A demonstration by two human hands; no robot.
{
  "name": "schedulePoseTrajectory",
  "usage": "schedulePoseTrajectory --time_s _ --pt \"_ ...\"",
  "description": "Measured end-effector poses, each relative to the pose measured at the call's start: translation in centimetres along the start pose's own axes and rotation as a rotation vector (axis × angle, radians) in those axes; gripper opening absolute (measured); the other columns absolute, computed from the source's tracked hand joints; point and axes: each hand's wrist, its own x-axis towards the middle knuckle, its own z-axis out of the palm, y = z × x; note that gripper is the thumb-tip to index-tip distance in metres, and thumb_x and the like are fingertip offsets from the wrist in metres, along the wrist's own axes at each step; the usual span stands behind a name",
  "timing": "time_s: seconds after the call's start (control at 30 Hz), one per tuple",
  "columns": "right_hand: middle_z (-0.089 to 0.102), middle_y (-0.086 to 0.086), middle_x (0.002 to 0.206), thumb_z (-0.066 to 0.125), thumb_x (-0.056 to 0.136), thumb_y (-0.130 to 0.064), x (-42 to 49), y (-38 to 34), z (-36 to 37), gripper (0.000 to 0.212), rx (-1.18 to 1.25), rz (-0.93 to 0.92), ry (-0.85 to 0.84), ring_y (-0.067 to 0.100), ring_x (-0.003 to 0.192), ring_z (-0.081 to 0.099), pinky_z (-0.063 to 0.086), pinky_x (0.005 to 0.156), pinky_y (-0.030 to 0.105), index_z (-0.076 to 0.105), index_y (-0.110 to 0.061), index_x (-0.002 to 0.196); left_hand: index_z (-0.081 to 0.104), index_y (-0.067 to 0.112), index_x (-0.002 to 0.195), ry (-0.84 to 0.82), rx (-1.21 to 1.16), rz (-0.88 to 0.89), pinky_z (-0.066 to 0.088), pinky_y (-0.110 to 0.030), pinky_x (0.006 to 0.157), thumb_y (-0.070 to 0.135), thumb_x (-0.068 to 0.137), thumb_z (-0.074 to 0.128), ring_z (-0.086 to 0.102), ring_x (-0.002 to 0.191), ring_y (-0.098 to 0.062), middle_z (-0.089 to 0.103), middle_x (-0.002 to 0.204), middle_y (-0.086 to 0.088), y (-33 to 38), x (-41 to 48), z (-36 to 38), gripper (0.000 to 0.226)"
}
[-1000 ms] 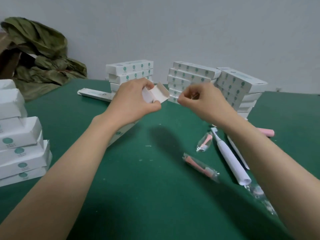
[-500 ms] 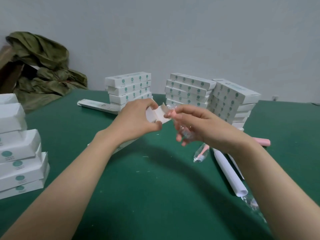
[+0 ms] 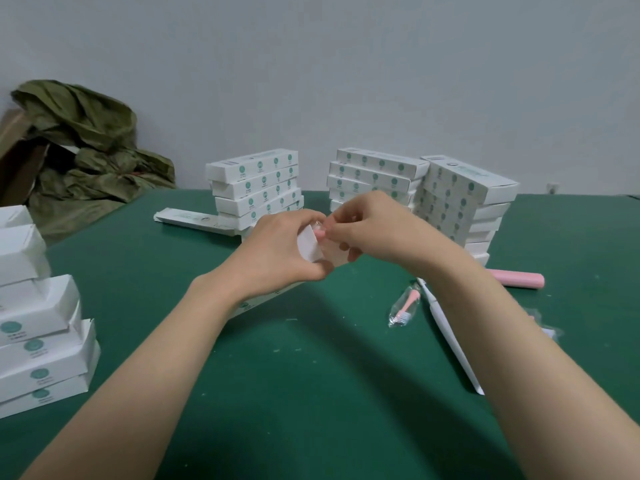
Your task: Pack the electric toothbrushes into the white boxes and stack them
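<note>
Right hand (image 3: pixel 384 233) nearer now, wrapped brush head (image 3: pixel 320 231) at mouth of box (image 3: pixel 309 248)

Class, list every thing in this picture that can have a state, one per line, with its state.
Left hand: grips long white cardboard box.
That box: end flap open.
Right hand: pinches small clear-wrapped pink piece at box mouth.
Clear-wrapped pink brush head on green mat: loose, unpacked.
White toothbrush handle: lying unpacked.
Pink toothbrush handle: lying unpacked.
Rear stacks of white boxes: closed.
</note>
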Motion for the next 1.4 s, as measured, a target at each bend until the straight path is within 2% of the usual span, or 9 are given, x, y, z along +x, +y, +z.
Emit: schedulePoseTrajectory --time_s 0.17,0.3,0.47,0.7,0.83,0.93,1.03,1.17,1.4 --pt "0.067 0.001 0.082 0.053 0.088 -0.005 0.2 0.3 -1.7 0.023 0.116 0.008 -0.161 0.009 0.067 0.058 0.046 0.057 0.012 0.07 -0.012 0.102 0.061 0.031 0.115 0.03 0.034 -0.004 0.034 -0.001 0.06 0.036 0.064 0.075 0.047 0.077 0.019 0.051 0.08 0.034 0.0 -0.1 -0.4 0.053" --pt "0.068 0.007 0.09 0.048 0.09 0.0 0.9 0.9 -0.6 0.028 0.06 -0.047 0.099 0.011 0.069 0.063 0.056 0.074 0.032 0.061 -0.014 0.111 0.057 0.03 0.125 0.034 0.021 0.011 0.031 0.004 0.07 0.036 0.064 0.076 0.044 0.088 0.011 0.05 0.094 0.034 0.3 -0.1 -0.5 0.064" --pt "0.066 0.002 0.071 0.065 0.087 -0.01 0.9 1.6 1.0 0.015 0.203 -0.08 0.18 -0.002 0.043 0.056 0.046 0.044 0.015 0.051 -0.009 0.092 0.058 0.029 0.126 0.033 -0.005 0.007 0.031 0.003 0.076 0.032 0.065 0.078 0.047 0.091 0.01 0.06 0.106 0.023 0.1 -0.1 -0.5 0.064" --pt "0.054 -0.003 0.106 0.06 0.09 -0.018 0.7 2.1 1.6 0.034 0.268 -0.085 0.145 0.012 0.089 0.06 0.046 0.069 0.018 0.05 -0.016 0.122 0.056 0.029 0.127 0.071 -0.036 -0.019 0.041 -0.012 0.085 0.037 0.065 0.077 0.055 0.101 0.002 0.063 0.117 0.017 -0.2 0.0 -0.2 0.066" --pt "0.061 0.0 0.088 0.062 0.089 -0.007 0.5 1.7 2.1 0.014 0.398 -0.113 0.294 0.023 0.085 0.066 0.053 0.082 0.036 0.054 -0.015 0.097 0.055 0.027 0.13 0.082 -0.021 -0.016 0.037 -0.003 0.079 0.039 0.064 0.077 0.051 0.1 0.004 0.062 0.118 0.014 -0.4 0.1 -0.5 0.071" --pt "0.064 0.002 0.089 0.06 0.087 -0.006 0.4 1.6 3.4 0.01 0.133 -0.202 0.358 0.015 0.082 0.06 0.046 0.076 0.021 0.068 -0.011 0.091 0.057 0.029 0.127 0.079 -0.029 -0.015 0.038 -0.011 0.082 0.036 0.065 0.075 0.052 0.103 0.004 0.062 0.118 0.018 -0.2 0.0 -0.5 0.066" --pt "0.054 -0.001 0.099 0.053 0.09 -0.002 0.5 1.8 3.3 0.022 -0.067 -0.3 0.206 0.009 0.088 0.047 0.032 0.072 0.002 0.072 -0.009 0.098 0.062 0.033 0.118 0.048 -0.036 0.014 0.04 -0.013 0.077 0.033 0.066 0.075 0.055 0.097 0.002 0.064 0.102 0.024 0.1 0.1 -0.5 0.054" --pt "0.064 -0.013 0.084 0.052 0.092 -0.002 0.3 3.8 -0.6 0.029 0.171 -0.143 0.17 0.006 0.077 0.056 0.046 0.074 0.015 0.069 -0.025 0.085 0.051 0.027 0.133 0.011 0.039 -0.021 0.036 -0.021 0.093 0.043 0.065 0.076 0.047 0.117 -0.006 0.056 0.126 0.015 -0.3 0.0 -0.4 0.074" --pt "0.063 -0.001 0.121 0.05 0.083 0.008 -0.8 9.5 -0.5 0.048 -0.596 0.114 -0.386 0.013 0.105 0.058 0.044 0.087 0.022 0.065 -0.021 0.117 0.05 0.023 0.135 -0.022 0.049 -0.041 0.038 -0.026 0.093 0.036 0.067 0.076 0.048 0.116 -0.012 0.056 0.128 0.007 -0.6 -0.1 -0.2 0.074"
